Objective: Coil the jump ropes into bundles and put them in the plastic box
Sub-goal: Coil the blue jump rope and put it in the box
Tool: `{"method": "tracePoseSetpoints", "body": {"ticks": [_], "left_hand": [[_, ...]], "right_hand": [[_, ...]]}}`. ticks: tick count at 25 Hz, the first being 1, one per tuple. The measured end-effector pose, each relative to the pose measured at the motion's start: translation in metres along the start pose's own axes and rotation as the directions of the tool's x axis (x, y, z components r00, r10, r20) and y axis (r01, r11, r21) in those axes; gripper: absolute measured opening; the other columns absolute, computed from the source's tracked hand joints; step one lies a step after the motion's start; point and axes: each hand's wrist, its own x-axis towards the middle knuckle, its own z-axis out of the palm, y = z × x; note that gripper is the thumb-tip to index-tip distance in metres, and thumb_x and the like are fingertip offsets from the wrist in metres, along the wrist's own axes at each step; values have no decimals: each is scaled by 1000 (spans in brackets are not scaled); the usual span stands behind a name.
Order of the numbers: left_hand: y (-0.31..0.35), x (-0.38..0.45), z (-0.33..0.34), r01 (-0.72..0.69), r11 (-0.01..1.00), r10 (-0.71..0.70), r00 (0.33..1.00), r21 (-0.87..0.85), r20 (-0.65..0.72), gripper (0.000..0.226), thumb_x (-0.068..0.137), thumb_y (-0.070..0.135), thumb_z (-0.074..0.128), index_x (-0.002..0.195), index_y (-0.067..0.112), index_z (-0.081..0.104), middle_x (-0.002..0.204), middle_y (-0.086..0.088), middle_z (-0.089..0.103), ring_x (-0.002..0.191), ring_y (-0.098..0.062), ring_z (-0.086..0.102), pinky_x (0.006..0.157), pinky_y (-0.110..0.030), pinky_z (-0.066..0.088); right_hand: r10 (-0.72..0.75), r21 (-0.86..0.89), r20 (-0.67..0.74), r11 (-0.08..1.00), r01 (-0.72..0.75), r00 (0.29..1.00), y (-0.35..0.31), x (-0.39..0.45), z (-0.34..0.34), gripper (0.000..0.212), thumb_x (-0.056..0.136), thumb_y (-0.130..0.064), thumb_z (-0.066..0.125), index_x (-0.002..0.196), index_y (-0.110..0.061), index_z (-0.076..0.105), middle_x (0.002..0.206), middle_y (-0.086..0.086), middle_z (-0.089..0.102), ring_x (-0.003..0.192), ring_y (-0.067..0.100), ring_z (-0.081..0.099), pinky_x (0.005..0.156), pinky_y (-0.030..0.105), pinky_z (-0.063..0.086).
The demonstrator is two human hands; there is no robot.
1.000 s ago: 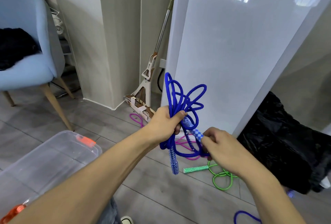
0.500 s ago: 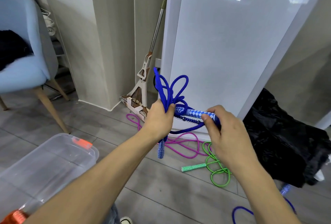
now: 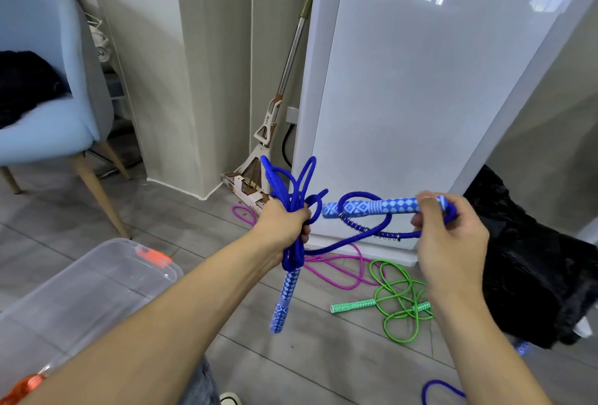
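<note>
A coiled bundle of the blue jump rope (image 3: 293, 197) is gripped in the left hand (image 3: 284, 223), fingers curled round it, with one patterned handle (image 3: 283, 298) hanging below. The other handle (image 3: 372, 207) is pinched level by the right hand (image 3: 449, 236). The plastic box (image 3: 81, 291) is seen on the floor at lower left, well apart; green (image 3: 398, 301) and pink (image 3: 336, 268) ropes are left lying on the floor

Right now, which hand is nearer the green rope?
Right. The right hand is just above the green rope on the floor; the left hand is farther left, gripping the blue rope.
</note>
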Motion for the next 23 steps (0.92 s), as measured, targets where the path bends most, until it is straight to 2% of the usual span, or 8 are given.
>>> {"method": "tracePoseSetpoints", "body": {"ticks": [3, 5, 9, 11, 13, 18, 20, 23], "left_hand": [[2, 4, -2, 30, 998, -32, 999, -61, -32, 9, 95, -2, 53, 90, 4, 57, 65, -10, 54, 50, -16, 50, 45, -25, 45], [2, 5, -3, 7, 998, -9, 999, -58, -40, 9, 95, -2, 54, 90, 4, 58, 67, -12, 54, 51, -17, 50, 46, -25, 45], [2, -5, 5, -99, 994, 94, 989, 41, 113, 8, 96, 7, 60, 88, 5, 61, 60, -8, 54, 50, -15, 50, 49, -26, 46], [0, -11, 10, -154, 983, 129, 968, 100, 216, 12, 96, 16, 63, 87, 8, 62, 57, -5, 53, 49, -15, 49, 50, -25, 46], [0, -15, 12, -176, 980, 145, 952, 96, 268, 13, 95, 22, 65, 89, 11, 64, 57, -4, 53, 50, -14, 48, 52, -24, 46], [3, -19, 13, -257, 952, 201, 934, 164, 296, 28, 89, 31, 73, 84, 7, 61, 59, -7, 54, 53, -17, 50, 54, -24, 46], [1, -19, 15, -299, 920, 220, 930, 255, 295, 28, 86, 27, 76, 80, 8, 56, 57, -3, 55, 51, -16, 50, 52, -25, 45], [-5, -10, 11, -293, 854, 244, 955, 430, 166, 18, 86, 14, 71, 77, 11, 56, 59, -1, 58, 50, -14, 52, 56, -29, 46]], "right_hand": [[291, 242, -138, 937, -253, 947, 7, 14, -7, 16, 96, -23, 58, 80, -21, 60, 58, -4, 64, 58, 11, 54, 57, 27, 40], [359, 236, -109, 915, -327, 927, 10, 19, -12, 14, 95, -19, 57, 82, -17, 60, 63, 1, 60, 56, 10, 52, 54, 25, 39], [119, -13, 19, 993, -118, 993, 3, 9, -8, 9, 94, -16, 64, 85, -14, 65, 63, 4, 57, 47, 6, 48, 49, 19, 42], [-10, -84, 69, 996, 15, 998, -1, 1, -3, 9, 96, -21, 64, 88, -15, 64, 65, 6, 59, 52, 10, 49, 53, 25, 43], [-115, -134, 105, 983, 129, 988, -5, -4, -2, 10, 96, -22, 63, 88, -16, 62, 62, -2, 55, 51, 6, 44, 52, 23, 38], [-196, -207, 218, 948, 241, 956, -10, -13, -1, 13, 96, -30, 64, 87, -21, 67, 60, -20, 57, 54, 6, 49, 53, 13, 35], [-225, -205, 254, 938, 280, 941, -10, -18, 0, 15, 97, -33, 62, 89, -21, 65, 61, -17, 56, 55, 9, 48, 53, 15, 35], [-277, -177, 222, 932, 318, 935, -12, -17, 0, 16, 99, -31, 59, 90, -19, 62, 63, -9, 52, 57, 10, 47, 55, 17, 35]]}}
